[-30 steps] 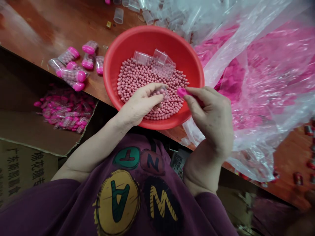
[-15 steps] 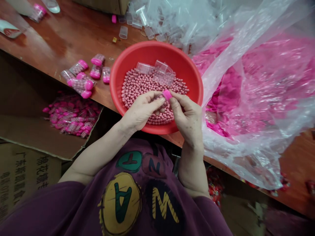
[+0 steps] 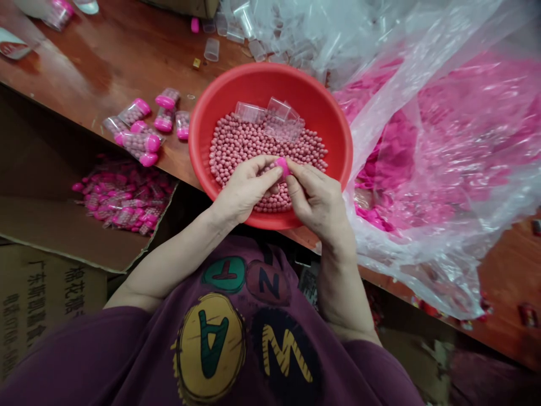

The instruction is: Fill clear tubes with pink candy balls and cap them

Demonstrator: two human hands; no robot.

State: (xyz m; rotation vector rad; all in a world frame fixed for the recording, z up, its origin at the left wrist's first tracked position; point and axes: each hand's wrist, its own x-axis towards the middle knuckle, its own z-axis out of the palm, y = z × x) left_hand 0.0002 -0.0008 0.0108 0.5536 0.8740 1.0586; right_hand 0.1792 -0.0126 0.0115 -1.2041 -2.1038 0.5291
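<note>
Over a red plastic basin [image 3: 338, 169] my two hands meet. My left hand [image 3: 249, 183] is closed round a small clear container, mostly hidden by the fingers, with a bright pink cap [image 3: 282, 166] at its end. Thumb and fingers of my right hand [image 3: 315, 194] pinch that pink cap from the other side. Beneath them the basin holds many pink candy balls [image 3: 240, 141]. A few clear plastic cups [image 3: 281, 118] lie on top of the balls, toward the basin's far side.
Several filled, pink-capped containers [image 3: 137, 141] lie on the wooden table [image 3: 127, 51] left of the basin. A cardboard box [image 3: 76, 225] below holds many more. Clear cups [image 3: 212, 49] are heaped behind. At right, a large plastic bag [image 3: 422, 265] bulges with pink caps [image 3: 460, 146].
The pink cap has shifted slightly left and down in the view, turned a little between my fingers. My right hand has tilted, its wrist and forearm moving outward to the right.
</note>
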